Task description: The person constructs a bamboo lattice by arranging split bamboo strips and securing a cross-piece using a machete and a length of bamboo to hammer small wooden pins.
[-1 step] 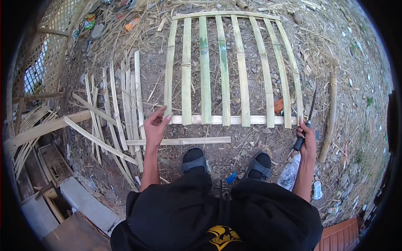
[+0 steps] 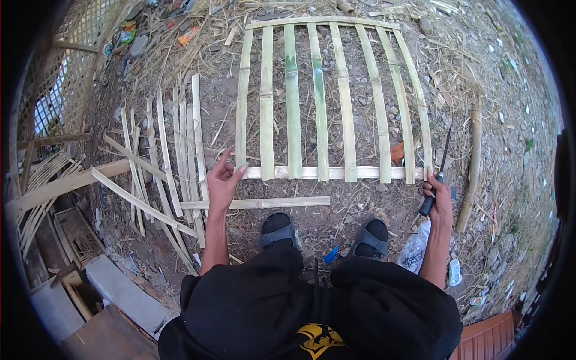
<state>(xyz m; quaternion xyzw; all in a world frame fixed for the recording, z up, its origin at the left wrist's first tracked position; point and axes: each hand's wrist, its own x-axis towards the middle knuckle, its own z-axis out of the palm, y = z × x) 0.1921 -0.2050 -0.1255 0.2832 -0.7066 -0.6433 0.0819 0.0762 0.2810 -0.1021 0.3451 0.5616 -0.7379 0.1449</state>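
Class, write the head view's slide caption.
Bamboo frame: left hand at one near corner, right hand with bladed tool at the other.

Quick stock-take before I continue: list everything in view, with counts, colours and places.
Slats: eight, pale green, centre, side by side
Crosspieces: two, pale, across the slats' far and near ends
Knife: one, black-handled, in the right hand
Loose strips: many, pale, mostly left of the slats
Pole: one, tan, right of the slats
Plank: one, light brown, far left
Slabs: two, grey, lower left
Lattice: one, tan, upper left
Panel: one, reddish-brown, lower right
Plastic bag: one, clear, lower right
Litter: many bits, mixed colours, scattered
Sandals: two, grey, below centre
Clothing: black, lower middle
Left hand: one, bare, thumb at the near crosspiece's left end
Right hand: one, bare, around the knife's handle
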